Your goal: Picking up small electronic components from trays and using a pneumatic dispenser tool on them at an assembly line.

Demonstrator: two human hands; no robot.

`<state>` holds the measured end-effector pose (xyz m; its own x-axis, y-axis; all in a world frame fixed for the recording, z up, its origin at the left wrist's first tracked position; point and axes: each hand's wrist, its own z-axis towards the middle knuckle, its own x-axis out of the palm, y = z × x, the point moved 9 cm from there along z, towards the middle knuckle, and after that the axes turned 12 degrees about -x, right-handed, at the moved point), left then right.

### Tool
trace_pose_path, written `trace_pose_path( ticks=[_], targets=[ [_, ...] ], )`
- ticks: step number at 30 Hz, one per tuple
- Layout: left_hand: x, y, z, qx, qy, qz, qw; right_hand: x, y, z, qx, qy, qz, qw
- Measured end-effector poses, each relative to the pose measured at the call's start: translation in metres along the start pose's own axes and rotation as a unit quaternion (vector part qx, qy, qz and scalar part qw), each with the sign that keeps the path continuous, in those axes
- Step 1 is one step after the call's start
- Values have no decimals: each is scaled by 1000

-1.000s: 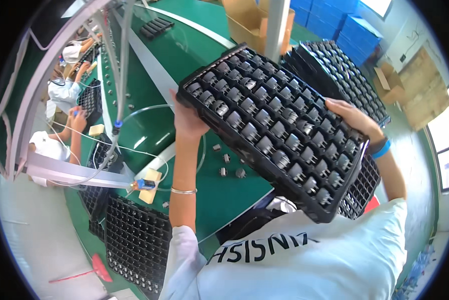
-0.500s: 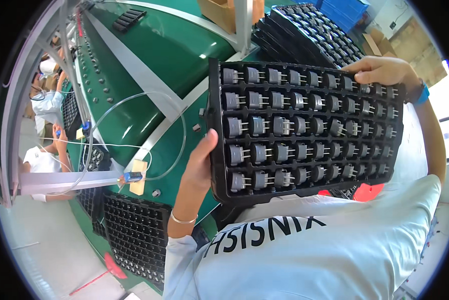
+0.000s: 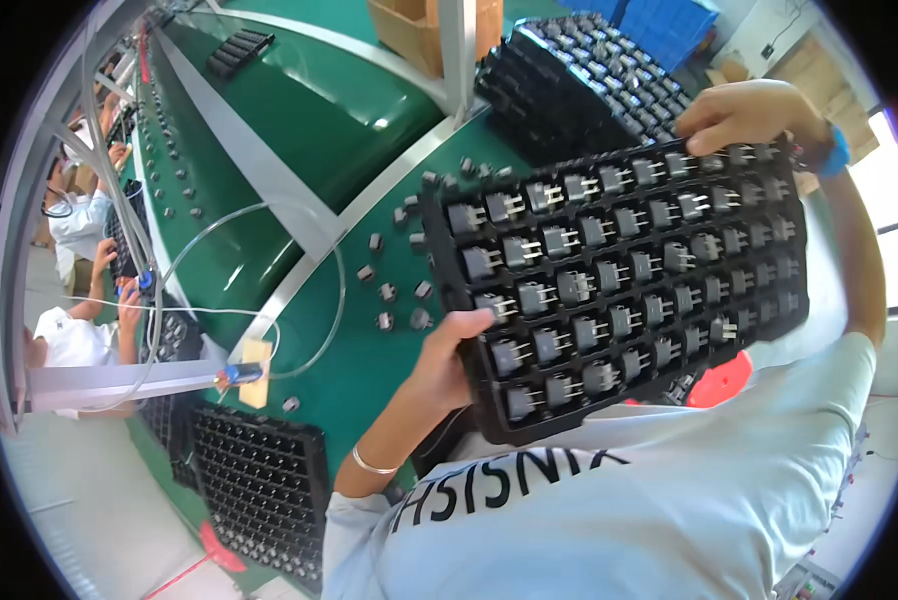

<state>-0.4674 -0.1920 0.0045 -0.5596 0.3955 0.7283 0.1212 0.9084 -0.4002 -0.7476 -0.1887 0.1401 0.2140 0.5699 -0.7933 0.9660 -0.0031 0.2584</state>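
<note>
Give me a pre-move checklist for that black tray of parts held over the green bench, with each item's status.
1. Left hand grips the black tray at its near-left edge: ok.
2. Right hand grips the far-right edge: ok.
3. Small black parts seated in the tray's pockets: ok for those visible; the pockets under the hands are hidden.
4. Tray level: not ok, it is tilted toward the person.
5. Green bench beneath free of strays: not ok, loose parts lie scattered there.
6. Stack of filled trays behind clear of the held tray: cannot tell.
</note>
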Motion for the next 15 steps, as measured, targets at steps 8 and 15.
trace_pose_path(
  ticks=[8,15],
  targets=[
    [97,72,92,-52,239,-76,967,-42,-63,65,4,143,-49,989],
    [158,65,169,51,137,-152,978,-96,-63,120,-110,-151,-220,957]
  ],
)
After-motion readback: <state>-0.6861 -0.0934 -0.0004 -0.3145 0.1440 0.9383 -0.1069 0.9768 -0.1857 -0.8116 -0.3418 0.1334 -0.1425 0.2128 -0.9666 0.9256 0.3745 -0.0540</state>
